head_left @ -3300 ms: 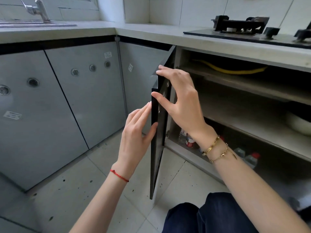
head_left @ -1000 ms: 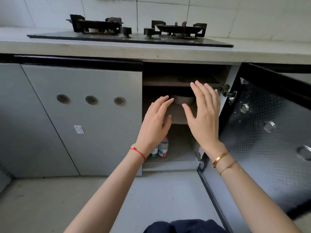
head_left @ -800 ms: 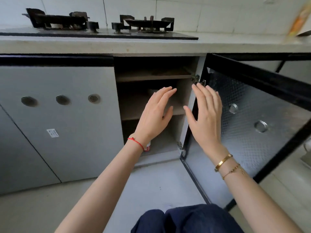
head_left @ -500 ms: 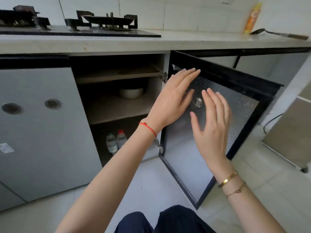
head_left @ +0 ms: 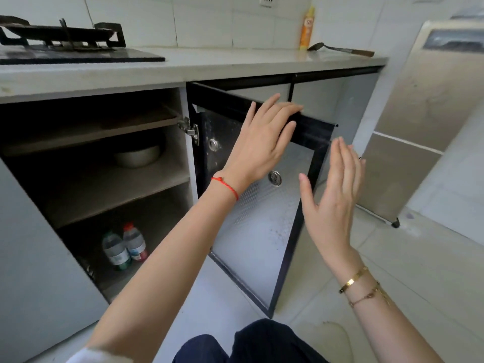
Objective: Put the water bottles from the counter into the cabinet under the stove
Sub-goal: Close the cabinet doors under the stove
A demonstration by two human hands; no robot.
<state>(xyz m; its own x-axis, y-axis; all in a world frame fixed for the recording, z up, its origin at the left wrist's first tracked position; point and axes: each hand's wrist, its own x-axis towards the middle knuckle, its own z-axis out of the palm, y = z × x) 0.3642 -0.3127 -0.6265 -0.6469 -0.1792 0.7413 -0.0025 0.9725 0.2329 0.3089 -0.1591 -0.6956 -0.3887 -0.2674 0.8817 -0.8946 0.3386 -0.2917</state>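
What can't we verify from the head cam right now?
- Water bottles: labels too small to read.
- Cabinet left half: cut off by the closed door.
- Stove: left part beyond the frame edge.
- Left hand: fingertips reach over the open door top; contact unclear.
- Right hand: open, touching nothing visible.

Two water bottles (head_left: 124, 246) inside open cabinet (head_left: 183, 142)
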